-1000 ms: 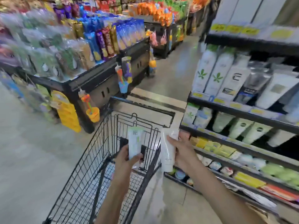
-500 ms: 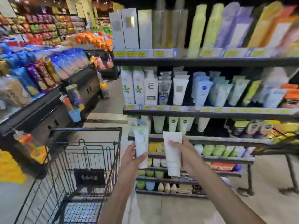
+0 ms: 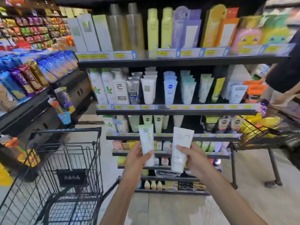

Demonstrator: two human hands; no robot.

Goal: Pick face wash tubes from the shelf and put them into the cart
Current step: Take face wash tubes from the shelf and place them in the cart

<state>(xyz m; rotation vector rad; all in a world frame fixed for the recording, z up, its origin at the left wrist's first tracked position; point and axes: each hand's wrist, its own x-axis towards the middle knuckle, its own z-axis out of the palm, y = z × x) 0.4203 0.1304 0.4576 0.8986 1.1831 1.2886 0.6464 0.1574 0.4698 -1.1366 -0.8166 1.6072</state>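
My left hand (image 3: 136, 157) grips a white tube with a green top (image 3: 146, 140), held upright. My right hand (image 3: 193, 157) grips a larger plain white tube (image 3: 181, 145), also upright. Both tubes are raised in front of the black shelf unit (image 3: 177, 112), level with its lower rows of face wash tubes. The black wire cart (image 3: 68, 159) stands at the lower left, to the left of both hands. Its basket shows no tubes in the part I can see.
A snack display (image 3: 32, 73) with blue and purple packs runs along the left. At the right, another person in dark clothes (image 3: 285, 65) stands by a second cart (image 3: 259, 132) holding yellow goods. Tiled floor lies below the shelf.
My view has swung from the cart to face the shelf squarely. Both hands, still holding their tubes, now sit right of the cart and in front of the shelf.
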